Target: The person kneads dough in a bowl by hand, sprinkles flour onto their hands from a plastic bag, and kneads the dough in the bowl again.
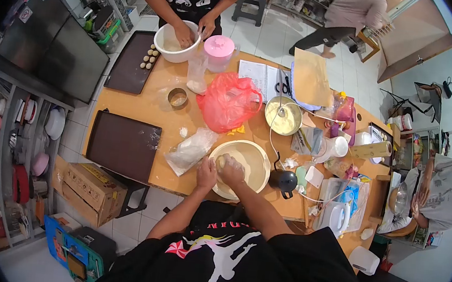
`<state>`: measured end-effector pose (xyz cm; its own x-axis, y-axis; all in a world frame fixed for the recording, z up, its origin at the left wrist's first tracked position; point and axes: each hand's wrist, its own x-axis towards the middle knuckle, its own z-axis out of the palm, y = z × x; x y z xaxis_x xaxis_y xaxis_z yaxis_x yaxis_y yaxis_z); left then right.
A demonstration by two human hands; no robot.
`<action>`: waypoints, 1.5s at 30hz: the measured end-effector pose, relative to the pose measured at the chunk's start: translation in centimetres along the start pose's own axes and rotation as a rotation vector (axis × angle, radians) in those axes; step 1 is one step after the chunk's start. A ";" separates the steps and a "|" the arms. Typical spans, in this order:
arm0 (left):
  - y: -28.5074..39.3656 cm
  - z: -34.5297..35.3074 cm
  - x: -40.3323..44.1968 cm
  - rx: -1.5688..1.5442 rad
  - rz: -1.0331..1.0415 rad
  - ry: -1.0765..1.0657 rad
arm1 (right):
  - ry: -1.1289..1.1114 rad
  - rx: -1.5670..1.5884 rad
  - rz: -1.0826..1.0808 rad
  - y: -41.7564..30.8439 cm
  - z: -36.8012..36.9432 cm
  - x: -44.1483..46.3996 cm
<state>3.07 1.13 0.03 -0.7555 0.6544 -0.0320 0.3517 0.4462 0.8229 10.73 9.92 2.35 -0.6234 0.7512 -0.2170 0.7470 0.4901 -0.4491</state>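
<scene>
A wide cream bowl (262, 167) stands at the table's near edge, with pale flour or dough inside. My left hand (206, 174) is at its left rim, fingers curled over the edge. Inside the bowl, my right hand (232, 173) is closed around a pale lump of dough (220, 162), partly hidden by the fingers. Left of the bowl lies a clear plastic bag of white powder (192, 151). A red plastic bag (229, 104) sits just beyond, and a small black-lidded appliance (283, 182) is close on the right.
Dark baking trays (124, 146) line the table's left side; the far one holds several dough balls (149, 57). A metal ring (177, 98), metal bowl with batter (283, 118) and notebook (255, 77) lie beyond. Across, a person's hands (185, 33) work in a white bowl (173, 55).
</scene>
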 end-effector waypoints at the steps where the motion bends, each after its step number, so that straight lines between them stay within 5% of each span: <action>1: 0.1 -0.1 0.3 -0.002 -0.009 -0.011 | -0.029 -0.029 0.007 0.0 -0.4 0.7; 8: -0.9 0.0 0.7 0.013 0.062 -0.028 | 0.025 0.016 0.155 2.8 3.6 2.8; 11: -1.6 0.3 1.0 -0.009 0.083 -0.041 | -0.024 0.358 0.464 3.3 1.9 2.9; 14: -1.1 0.2 1.0 -0.025 0.067 -0.038 | 0.138 0.327 0.356 3.5 -0.5 1.0; 17: -1.0 0.0 0.6 0.024 0.033 -0.057 | 0.158 0.350 0.015 2.7 -4.2 -2.4; 22: -1.2 0.3 0.8 0.001 0.009 -0.055 | 0.117 -0.005 -0.160 1.8 -4.7 -5.4; 30: -0.6 0.2 0.8 -0.005 0.028 -0.019 | 0.299 0.196 0.090 2.0 -3.3 -5.1; 33: -0.8 0.7 0.9 0.004 0.061 0.014 | 0.024 -0.050 0.074 0.7 -3.8 -5.9; 40: -1.0 0.6 0.8 0.018 0.036 -0.008 | 0.103 0.128 -0.043 2.1 -0.3 -3.7; 45: -1.3 0.5 0.5 0.018 0.051 -0.020 | -0.175 0.145 0.186 0.9 -2.9 -1.7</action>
<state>2.51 1.20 -1.33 -0.7252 0.6886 -0.0015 0.3996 0.4226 0.8135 13.14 10.40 4.80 -0.5190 0.7281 -0.4478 0.8190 0.2735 -0.5045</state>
